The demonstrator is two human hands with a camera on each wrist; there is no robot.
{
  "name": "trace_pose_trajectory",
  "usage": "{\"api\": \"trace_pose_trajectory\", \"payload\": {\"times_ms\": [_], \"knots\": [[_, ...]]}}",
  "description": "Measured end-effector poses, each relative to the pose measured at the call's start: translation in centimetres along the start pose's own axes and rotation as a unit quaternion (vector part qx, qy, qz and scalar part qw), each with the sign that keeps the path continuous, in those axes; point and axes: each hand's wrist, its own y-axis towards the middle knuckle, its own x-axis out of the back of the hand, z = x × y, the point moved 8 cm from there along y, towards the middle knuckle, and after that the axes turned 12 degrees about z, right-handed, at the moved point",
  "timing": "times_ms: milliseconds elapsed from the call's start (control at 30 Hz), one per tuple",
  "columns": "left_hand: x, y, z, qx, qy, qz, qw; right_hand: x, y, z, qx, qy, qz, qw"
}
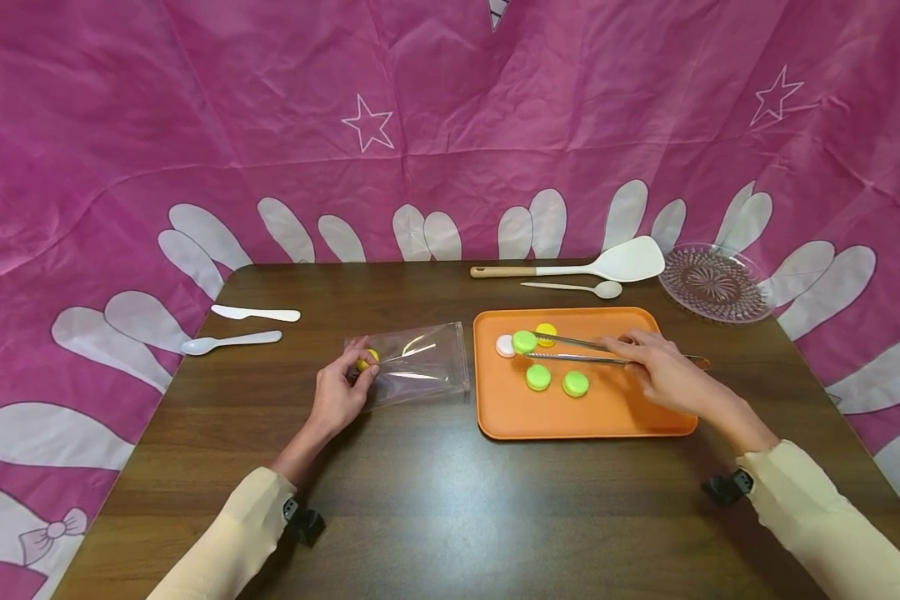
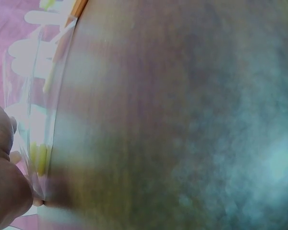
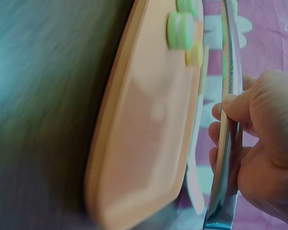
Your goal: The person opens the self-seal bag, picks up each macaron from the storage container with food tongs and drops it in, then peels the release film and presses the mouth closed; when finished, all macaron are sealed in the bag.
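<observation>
My left hand pinches the closed end of a clear plastic bag lying on the table. A yellow macaron shows inside the bag, right by the fingertips. In my right hand are metal tongs, held over an orange tray. At the tongs' tips is a green macaron. Two more green macarons, one left of the other, lie on the tray, with a pink macaron and a yellow macaron behind. The right wrist view shows thumb and fingers around the tongs.
Behind the tray lie a white spatula with a wooden handle and a pale spoon. A clear patterned plate stands at the back right. On the left are a white knife and a white spoon. A pink curtain hangs behind.
</observation>
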Motion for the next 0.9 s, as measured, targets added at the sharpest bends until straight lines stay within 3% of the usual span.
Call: {"api": "trace_pose_trajectory", "payload": {"times_ms": [167,600,900], "knots": [[-0.1,0.1,0.0,0.000,0.002,0.003,1.0000,-0.7,2.4,1.3,0.022,-0.008,0.009,0.9997],[0.1,-0.1,-0.1,-0.001,-0.006,0.002,1.0000,-2.9,7.7,3.7,0.011,0.010,0.084,0.9964],[0.1,-0.1,-0.3,0.004,-0.009,-0.004,0.9999,-4.1,11.0,5.7,0.033,-0.003,0.103,0.9941]]}}
